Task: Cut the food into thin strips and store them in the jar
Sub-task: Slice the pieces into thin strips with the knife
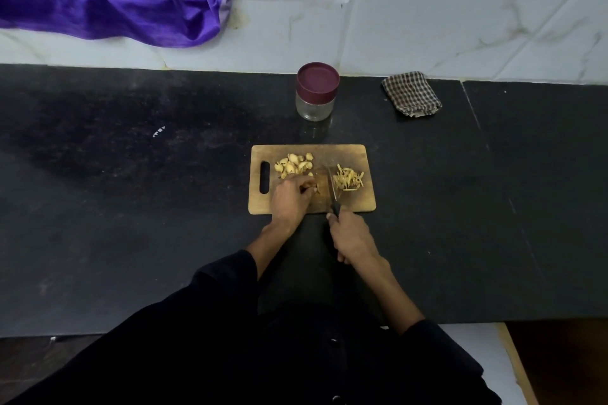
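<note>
Right hand (353,237) grips black-handled knife (333,189).

black counter (131,207) — cutting board (355,204), jar (315,105), checked cloth (411,94)

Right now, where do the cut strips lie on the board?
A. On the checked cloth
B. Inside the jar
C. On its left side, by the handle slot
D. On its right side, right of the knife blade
D: the strips lie in a pile on the right part of the board, just right of the knife, while the jar stands behind with its lid on.
</note>
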Available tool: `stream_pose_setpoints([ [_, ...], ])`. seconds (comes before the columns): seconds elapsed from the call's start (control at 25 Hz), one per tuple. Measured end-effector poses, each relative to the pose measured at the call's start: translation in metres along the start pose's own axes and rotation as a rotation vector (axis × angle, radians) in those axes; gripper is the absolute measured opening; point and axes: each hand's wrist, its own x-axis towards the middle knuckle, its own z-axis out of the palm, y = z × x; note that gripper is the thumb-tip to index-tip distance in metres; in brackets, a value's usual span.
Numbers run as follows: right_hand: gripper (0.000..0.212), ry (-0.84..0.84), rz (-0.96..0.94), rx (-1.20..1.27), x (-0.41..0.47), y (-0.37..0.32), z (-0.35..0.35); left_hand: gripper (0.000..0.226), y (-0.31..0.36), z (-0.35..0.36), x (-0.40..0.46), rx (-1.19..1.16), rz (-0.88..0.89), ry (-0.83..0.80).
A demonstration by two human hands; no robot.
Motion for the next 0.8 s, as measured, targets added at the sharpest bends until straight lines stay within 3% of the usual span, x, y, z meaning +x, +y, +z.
stream_pose_setpoints([
  [0.2,0.031,-0.103,-0.030,-0.095,-0.007,-0.005,0.009,0.009,-0.004,0.000,0.000,-0.121,-0.044,0.018],
  [0.52,0.034,0.031,-0.047,-0.126,0.007,0.016,-0.016,0.004,0.004,-0.005,-0.005,-0.125,-0.059,0.010],
  [0.8,0.030,0.038,-0.123,-0.125,0.004,0.027,-0.020,0.007,0.008,-0.007,-0.007,-0.135,-0.087,-0.004],
])
